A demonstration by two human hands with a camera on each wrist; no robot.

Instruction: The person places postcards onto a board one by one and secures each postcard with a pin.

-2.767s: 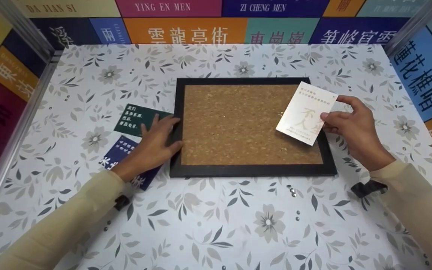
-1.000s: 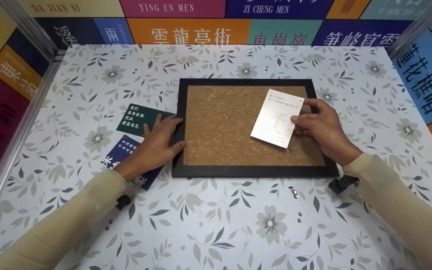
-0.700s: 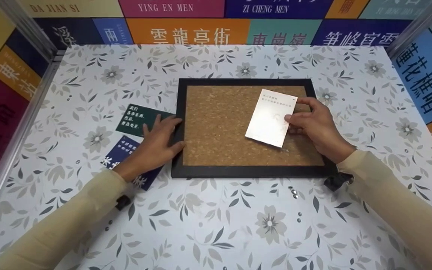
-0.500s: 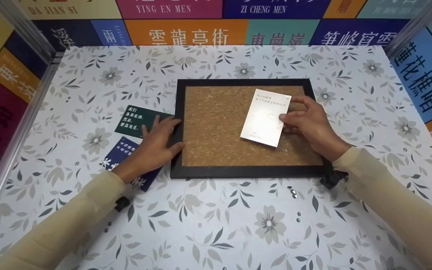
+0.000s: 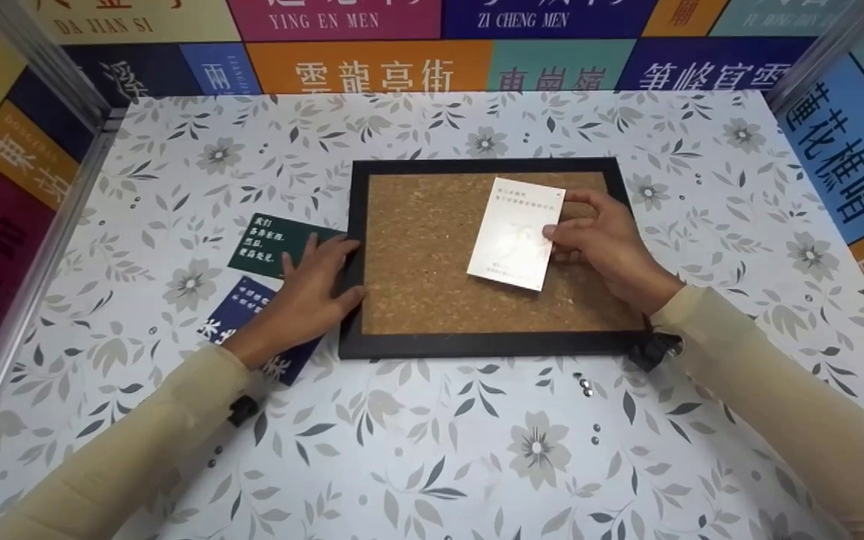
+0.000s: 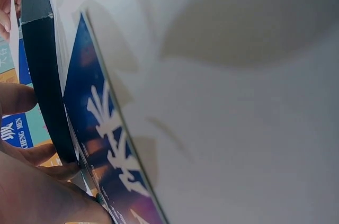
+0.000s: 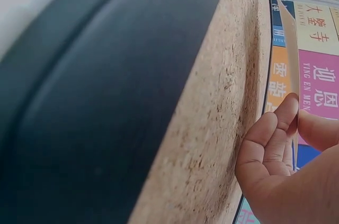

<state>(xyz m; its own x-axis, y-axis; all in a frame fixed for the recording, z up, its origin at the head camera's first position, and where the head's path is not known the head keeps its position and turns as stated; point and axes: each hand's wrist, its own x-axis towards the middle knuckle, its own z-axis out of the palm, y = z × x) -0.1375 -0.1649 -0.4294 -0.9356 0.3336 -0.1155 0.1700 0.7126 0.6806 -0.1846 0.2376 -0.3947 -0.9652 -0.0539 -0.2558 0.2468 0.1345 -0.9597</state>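
Observation:
A black-framed cork board (image 5: 424,255) lies flat on the patterned table. Over its right half, my right hand (image 5: 608,244) pinches a white printed card (image 5: 514,240) by its right edge, between thumb and fingers. The right wrist view shows this card (image 7: 290,44) raised off the cork, nearly edge-on. My left hand (image 5: 304,292) rests with spread fingers against the frame's left side. Partly beneath that hand are a dark green card (image 5: 267,244) and a blue card (image 5: 241,300) with white lettering. In the left wrist view, the fingertips touch the black frame (image 6: 45,70).
Several small silver studs (image 5: 586,386) lie in front of the board, with two more studs (image 5: 596,435) nearer me and dark studs (image 5: 214,456) at lower left. Panels with large lettering (image 5: 372,67) border the table at the back and both sides.
My right hand has carried the white card leftward, from the board's right edge further in over the cork. The left hand stays against the frame.

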